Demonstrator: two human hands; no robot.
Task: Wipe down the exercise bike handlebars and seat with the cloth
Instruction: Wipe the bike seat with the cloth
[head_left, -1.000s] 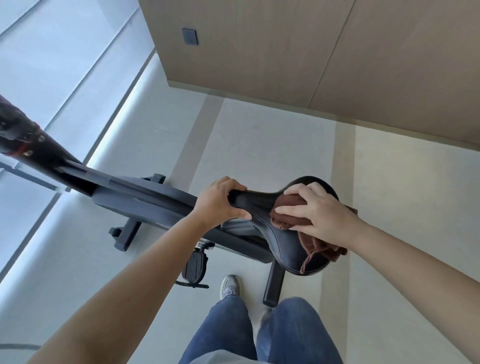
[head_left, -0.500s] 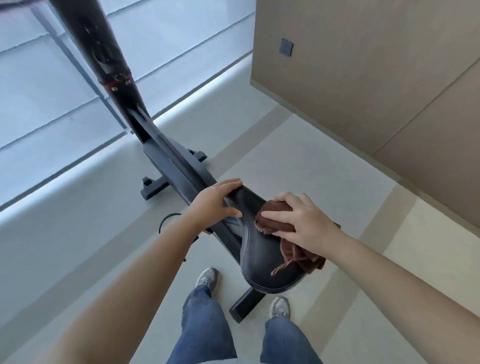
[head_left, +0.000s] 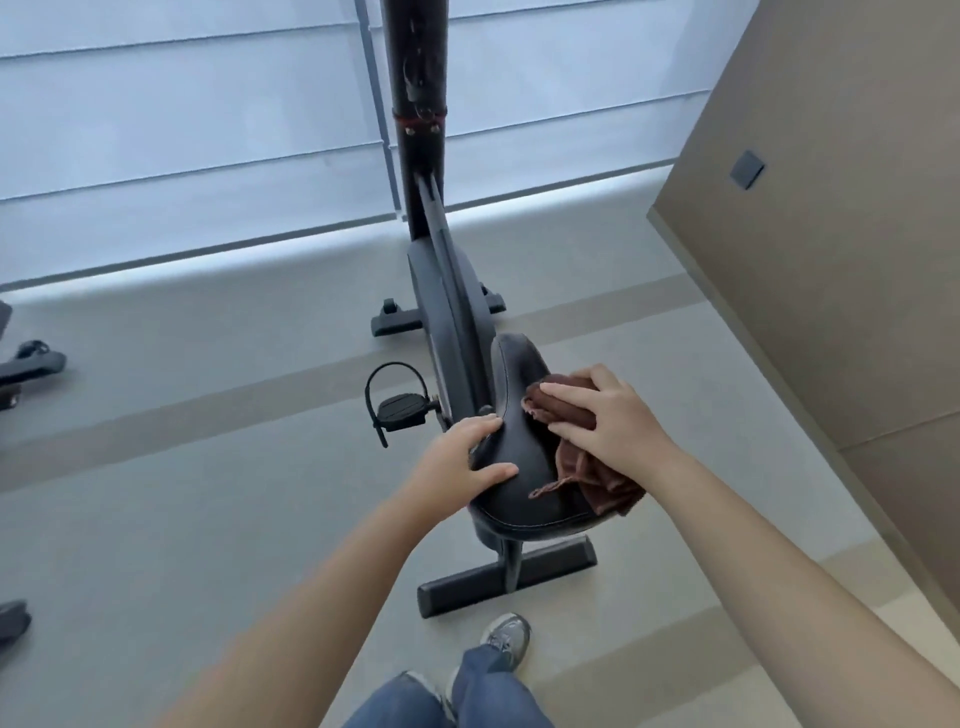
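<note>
Here's the seat (head_left: 519, 467), black and glossy, right in the middle of the head view. Its long axis runs straight away from the person toward the blinds (head_left: 182, 130): narrow nose pointing off to the window, broad back end nearest the jeans (head_left: 488, 686). It lines up with the bike frame (head_left: 447, 312), which climbs into a dark post (head_left: 418, 78) at the top of the shot.

The left hand (head_left: 457, 462) has hold of the seat's left edge, thumb laid across the top and fingers curled down over the side. That's a firm grip.

Over on the right, the right hand (head_left: 608, 421) lies flat on the cloth (head_left: 587, 467), fingers stretched out and spread, pressing it onto the seat's right flank rather than clutching it. The cloth is brown and bunched. Its loose end spills off the right edge, and a frayed strand trails onto the top of the seat.

Down below, a pedal (head_left: 400, 408) with its strap sticks out left of the frame. The rear foot bar (head_left: 509, 577) sits crosswise on the floor (head_left: 208, 493), with a grey shoe (head_left: 506, 636) just behind it. A tan wall (head_left: 831, 260) rises on the right, carrying a small dark switch (head_left: 747, 170).
</note>
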